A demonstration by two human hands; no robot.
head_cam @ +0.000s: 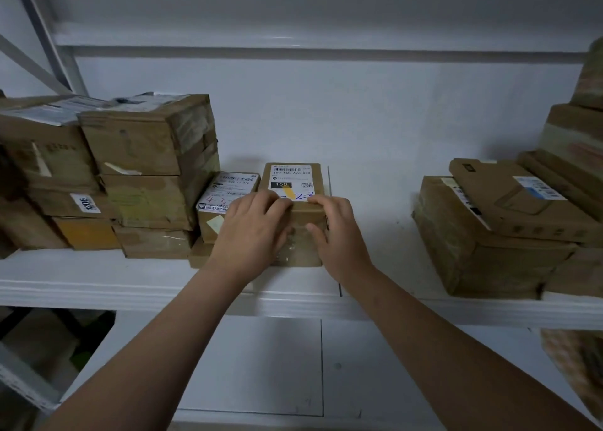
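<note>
White shelf (98,277): left hand (251,234) and right hand (337,238) grip a taped, boxy cardboard parcel (295,177), fingers curled.

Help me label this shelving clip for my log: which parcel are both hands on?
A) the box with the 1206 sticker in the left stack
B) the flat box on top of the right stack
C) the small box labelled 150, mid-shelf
C: the left hand and the right hand both curl their fingers over the front top edge of the small box labelled 150.
</note>
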